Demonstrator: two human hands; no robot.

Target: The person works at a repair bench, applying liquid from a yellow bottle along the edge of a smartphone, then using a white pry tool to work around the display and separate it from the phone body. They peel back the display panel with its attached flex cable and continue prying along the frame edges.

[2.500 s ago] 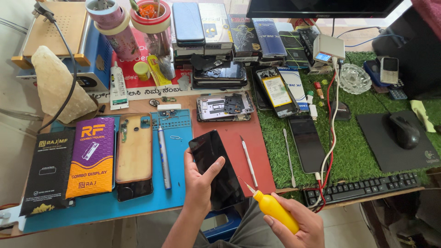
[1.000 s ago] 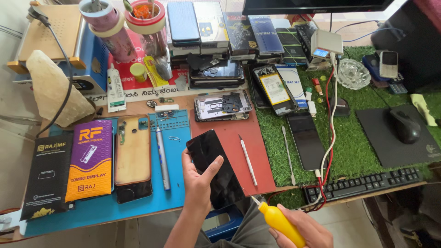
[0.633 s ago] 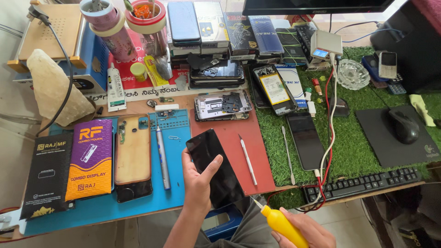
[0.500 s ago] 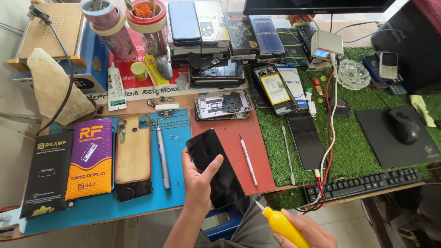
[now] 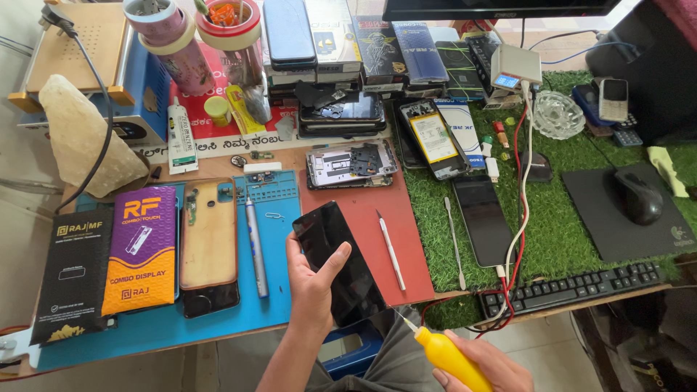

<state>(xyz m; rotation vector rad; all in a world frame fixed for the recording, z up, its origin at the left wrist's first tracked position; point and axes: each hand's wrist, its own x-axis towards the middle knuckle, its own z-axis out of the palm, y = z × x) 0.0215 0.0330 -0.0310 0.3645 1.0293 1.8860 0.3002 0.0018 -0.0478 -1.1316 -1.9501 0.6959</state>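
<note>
Black glass fills your left hand [image 5: 314,279]: you grip a dark phone display panel [image 5: 340,263] from its left edge, thumb across the face, held tilted just above the near edge of the red mat [image 5: 363,218]. Your right hand [image 5: 483,363], below and right of that mat, is closed around a yellow squeeze bottle [image 5: 444,356] whose thin nozzle points up-left toward the panel's lower corner without touching it. This looks like the stage of bringing the bottle to the screen's edge; the next move calls for closing the small gap and steadying the nozzle tip on the seam, with a light squeeze. Compared with 2.5 seconds ago, the bottle sits lower and further right of the mat, and the panel has hardly shifted. Left of the mat, on the blue work mat [image 5: 279,218], lie an opened phone back [image 5: 208,243] and a grey screwdriver [image 5: 255,247].
</note>
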